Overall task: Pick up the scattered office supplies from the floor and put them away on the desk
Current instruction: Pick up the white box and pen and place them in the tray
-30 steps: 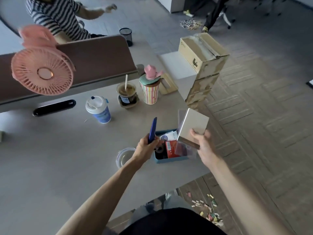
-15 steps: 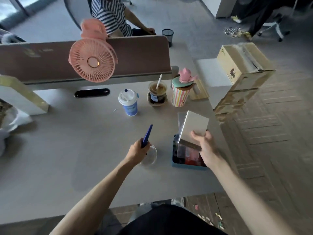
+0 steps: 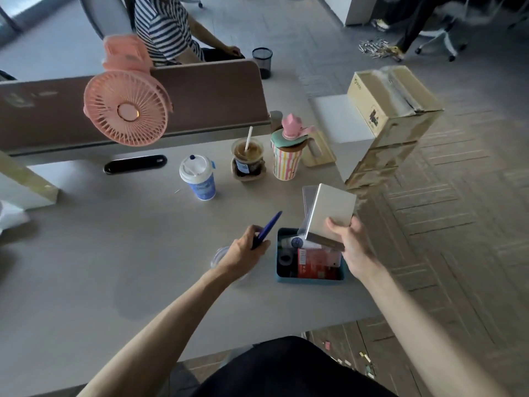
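Note:
My left hand [image 3: 243, 250] grips a blue pen [image 3: 267, 229] that points up and to the right, just left of a blue tray [image 3: 309, 277] on the grey desk [image 3: 114, 253]. My right hand [image 3: 353, 247] holds a silver-grey notebook [image 3: 329, 214] tilted over the tray's far right corner, with a clear sleeve behind it. The tray holds a tape roll, a red packet and a white item. A clear round lid [image 3: 219, 256] lies partly hidden under my left hand. Small coloured bits [image 3: 360, 359] lie scattered on the floor by the desk's near right corner.
Behind the tray stand a blue lidded cup [image 3: 199, 177], an iced coffee [image 3: 247, 160] and a striped cup [image 3: 286, 159]. A pink fan [image 3: 127, 113] is clipped to the brown divider [image 3: 214, 101]. Cardboard boxes [image 3: 392, 110] stand stacked at the right. A person in stripes sits beyond.
My left hand with the pen has moved from over the tray to just left of it, above the clear lid. The view has swung left. The notebook stays held over the tray.

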### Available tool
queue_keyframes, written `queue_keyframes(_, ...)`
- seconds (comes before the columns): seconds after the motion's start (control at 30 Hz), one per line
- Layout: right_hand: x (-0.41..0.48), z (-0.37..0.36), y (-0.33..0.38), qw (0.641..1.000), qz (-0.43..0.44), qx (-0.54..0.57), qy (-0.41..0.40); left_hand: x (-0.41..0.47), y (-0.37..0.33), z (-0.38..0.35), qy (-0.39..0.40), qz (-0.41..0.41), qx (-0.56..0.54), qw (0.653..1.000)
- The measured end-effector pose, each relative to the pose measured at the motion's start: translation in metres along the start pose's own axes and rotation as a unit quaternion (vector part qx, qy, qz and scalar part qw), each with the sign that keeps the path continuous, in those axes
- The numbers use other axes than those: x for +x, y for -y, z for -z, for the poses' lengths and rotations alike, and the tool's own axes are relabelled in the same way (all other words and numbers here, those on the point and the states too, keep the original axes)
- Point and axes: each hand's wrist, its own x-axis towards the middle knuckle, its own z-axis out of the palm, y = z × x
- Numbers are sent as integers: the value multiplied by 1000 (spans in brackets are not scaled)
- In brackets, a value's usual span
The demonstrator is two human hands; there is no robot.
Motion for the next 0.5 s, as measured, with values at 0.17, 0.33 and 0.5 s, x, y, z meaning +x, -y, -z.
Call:
queue_keyframes(0.17, -7, 30, 3, 999, 5, 27, -39, 5, -22, -22, 58, -117, 64, 989)
queue_keyframes(0.33, -11, 71, -2, 996, 9, 26, -85, 19, -29, -41, 72, -269, 175, 945)
queue_keyframes(0.5, -12, 98, -2, 994, 6, 34, -101, 35, -38, -49, 32, -311, 267, 912)
